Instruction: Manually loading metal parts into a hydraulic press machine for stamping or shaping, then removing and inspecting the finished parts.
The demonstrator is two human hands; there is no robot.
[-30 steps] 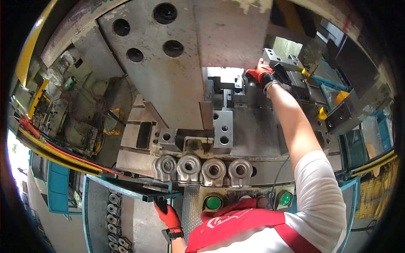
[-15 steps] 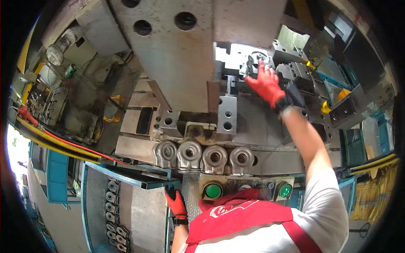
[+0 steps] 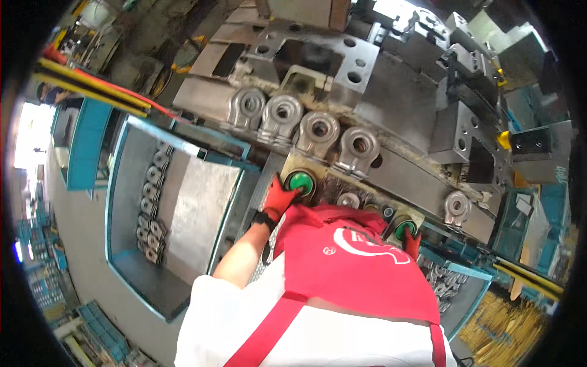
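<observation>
My left hand, in a red glove, is at the left green push button on the control box. Its fingers are apart, one reaching onto the button, and nothing is held. At the right green push button, my right hand touches the edge with its gloved fingers; the red apron partly hides this hand. Along the press's front ledge, several ring-shaped metal parts stand in a row just beyond the box. Another ring-shaped metal part lies farther right on the ledge.
Steel die blocks rise from the press bed beyond the ledge. To my left, a blue-framed bin holds a metal sheet and more ring parts. More metal parts fill a bin at my right. A yellow-black bar runs at left.
My right hand has come back from the die area to the right button. My left hand has moved from the bin's edge onto the left button. The view has turned and shifted.
</observation>
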